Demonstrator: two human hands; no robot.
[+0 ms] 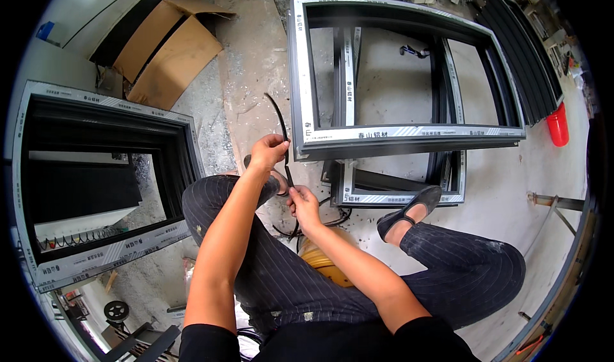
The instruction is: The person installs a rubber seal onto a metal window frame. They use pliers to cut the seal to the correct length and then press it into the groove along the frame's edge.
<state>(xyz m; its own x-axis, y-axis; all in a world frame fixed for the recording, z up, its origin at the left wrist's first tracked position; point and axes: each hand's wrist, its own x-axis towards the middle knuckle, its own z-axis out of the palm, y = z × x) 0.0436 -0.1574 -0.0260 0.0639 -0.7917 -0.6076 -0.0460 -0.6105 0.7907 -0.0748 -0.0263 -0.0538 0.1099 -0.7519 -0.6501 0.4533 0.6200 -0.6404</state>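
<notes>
A thin black rubber strip (275, 108) runs between my two hands, above the floor in front of my knees. My left hand (269, 151) pinches it higher up, and its curved end sticks out past the fingers. Lower and to the right, my right hand (304, 207) grips it between thumb and fingers. A kink or break shows between the hands; I cannot tell whether it is one piece or two. More black strip (339, 219) lies in loops on the floor below my right hand.
Dark window frames (409, 133) with white film lie stacked ahead to the right. Another frame stack (105, 250) stands at left. A cardboard box (173, 61) is beyond it, a red bucket (558, 125) at far right. Something yellow and round (329, 266) shows between my legs.
</notes>
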